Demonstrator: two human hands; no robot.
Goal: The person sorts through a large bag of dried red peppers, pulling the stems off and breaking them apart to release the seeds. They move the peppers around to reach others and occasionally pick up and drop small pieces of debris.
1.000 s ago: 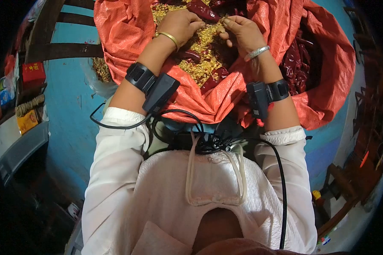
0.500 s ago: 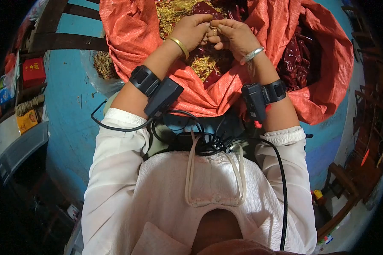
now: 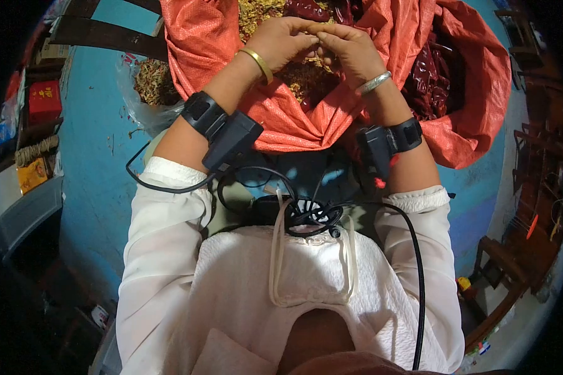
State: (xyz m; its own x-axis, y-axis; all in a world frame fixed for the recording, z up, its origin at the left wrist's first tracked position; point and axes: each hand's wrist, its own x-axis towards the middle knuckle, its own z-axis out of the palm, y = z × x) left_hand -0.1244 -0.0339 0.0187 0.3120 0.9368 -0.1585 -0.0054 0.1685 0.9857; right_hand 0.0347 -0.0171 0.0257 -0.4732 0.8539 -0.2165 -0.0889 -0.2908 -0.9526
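My left hand point(image 3: 286, 42), with a gold bangle on its wrist, and my right hand point(image 3: 350, 53), with a silver bangle, meet fingertip to fingertip. Both have their fingers bent in a pinch; whatever is between them is hidden. They are above an open orange-red woven sack point(image 3: 200, 56). Inside it lie yellow chili seeds and flakes point(image 3: 256, 15). Whole dark red dried chilies point(image 3: 306, 10) rest at its far side. To the right, a second opening of orange-red sacking holds many glossy dried chilies point(image 3: 430, 78).
A clear plastic bag point(image 3: 131, 94) of dried stems sits left of the sack on the blue floor point(image 3: 94, 175). Dark wooden slats point(image 3: 103, 37) lie at the upper left. Black cables point(image 3: 313, 215) run across my lap. Wooden furniture point(image 3: 503, 262) stands at right.
The view has shifted slightly, with the sack appearing higher in it. My hands stay joined over the sack, and the right hand's fingers now show less from beneath.
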